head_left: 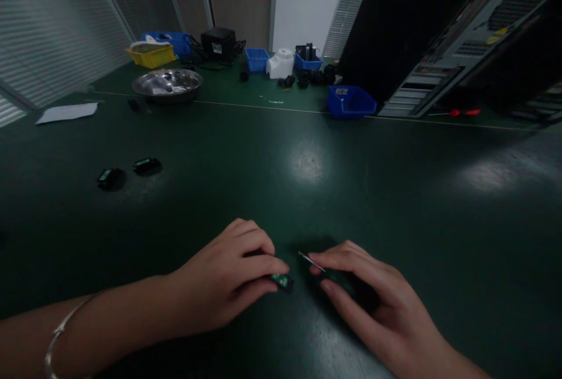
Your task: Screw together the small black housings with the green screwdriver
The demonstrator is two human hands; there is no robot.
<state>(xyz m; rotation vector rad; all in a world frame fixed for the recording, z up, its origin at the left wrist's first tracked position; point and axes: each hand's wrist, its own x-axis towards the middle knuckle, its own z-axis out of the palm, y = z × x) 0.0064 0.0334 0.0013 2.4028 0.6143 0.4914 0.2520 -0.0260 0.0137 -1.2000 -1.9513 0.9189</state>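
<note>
Two hands, one gap: just apart at the centre; circuit piece to the left of the metal tool, a touch nearer the body than its tip
Left hand: pinching the circuit piece between thumb and forefinger; mostly covering it, with only the right end poking out
Right hand: loosely curled, holding the metal tool at the fingertips; too dark underneath to tell about any handle
Long axes: piece's visible end pointing rightward and slightly nearer; tool slanting far-left, tip outward
Nearer hand: left, already on the piece; right, just beside it
Materials: green board with pale specks, dark blunt end; thin, straight, shiny shaft
Tabletop: smooth dark green, catching glare
Off to the left: two boxy black pieces, one beside the other; greenish faces up
Farther back: round shiny metal bowl; blue plastic bin, well apart
</note>
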